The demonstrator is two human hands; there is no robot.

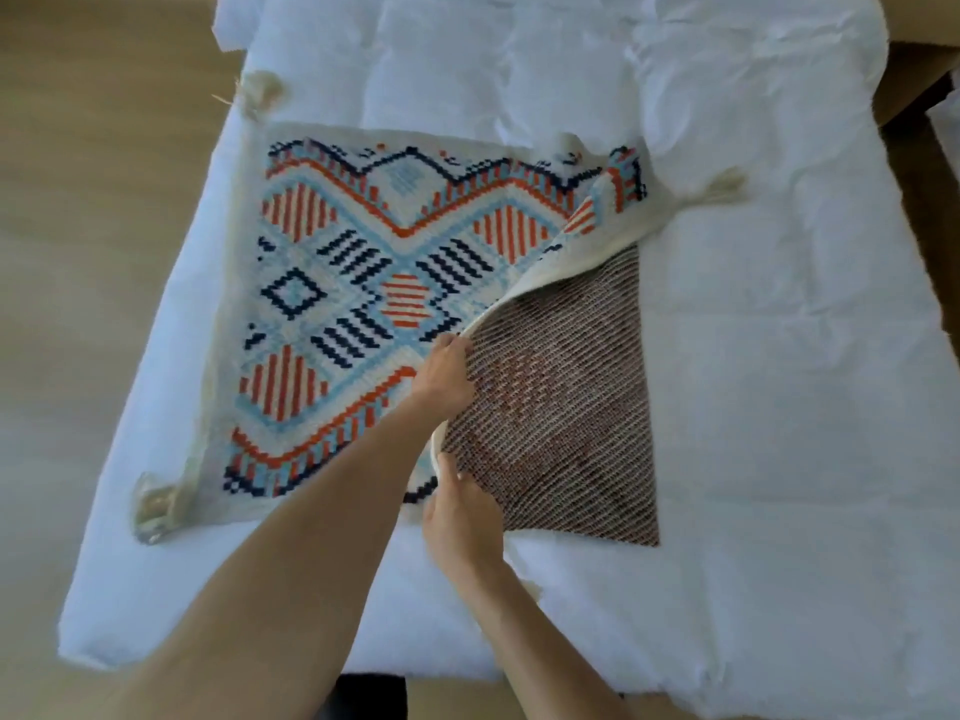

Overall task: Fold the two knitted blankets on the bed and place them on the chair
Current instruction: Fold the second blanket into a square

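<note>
Both hands' grip [447, 363] [460, 504] along blanket [332, 304] edge

- Two forearms entered from the bottom edge of the head view, both bare as far as the frame showed; no sleeve or cuff was visible.
- Left hand [441, 379]: bare, no glove, no ring or bracelet visible on the wrist.
- Right hand [462, 517]: bare too, no watch, band or jewellery seen.
- Fingernails were too blurred to tell any polish or length.
- Upper arms, shoulders and torso were out of frame, so nothing of the clothing showed.
- A dark patch sat at the bottom centre between the forearms; couldn't tell whether it was clothing.
</note>
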